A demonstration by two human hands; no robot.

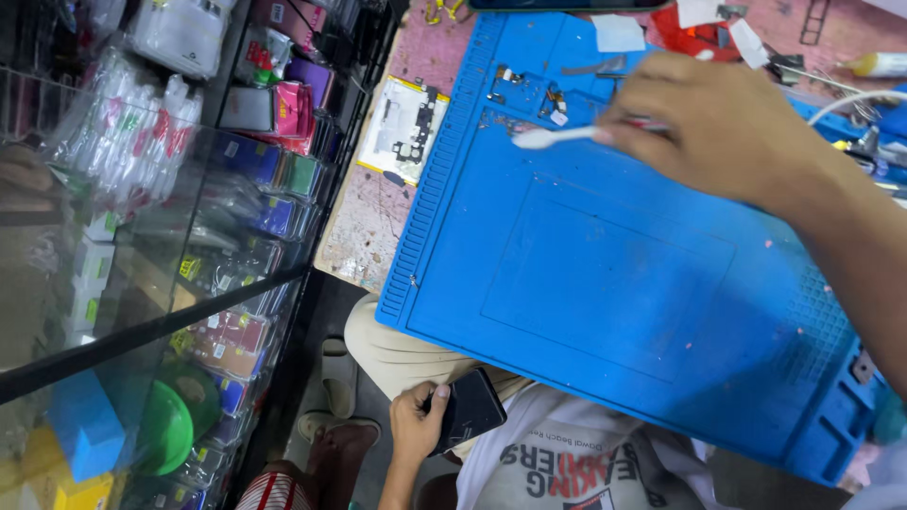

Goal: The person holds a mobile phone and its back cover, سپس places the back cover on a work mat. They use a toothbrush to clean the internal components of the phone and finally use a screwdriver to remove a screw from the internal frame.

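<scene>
- The glass display case (142, 236) fills the left side, stacked with packaged accessories in clear and coloured wrappers; its dark frame runs just beside the worn, speckled workbench (368, 227).
- A large blue repair mat (605, 274) covers most of the bench, its ribbed rim hanging over the near edge above the person's lap.
- The right hand (718, 123) hovers over the upper part of the mat, fingers closed in a pinch on a cotton swab (557, 138), whose white tip points left toward small loose parts (529, 94) in the mat's trays.
- The left hand (420, 420) sits low by the knee, fingers wrapped around a dark phone (470, 408) below the bench edge.
- A phone inner frame (406, 127) lies on the bench beside the mat.
- The step in hand looks like swab cleaning; bringing swab and phone together calls for lifting the phone to the mat.
</scene>
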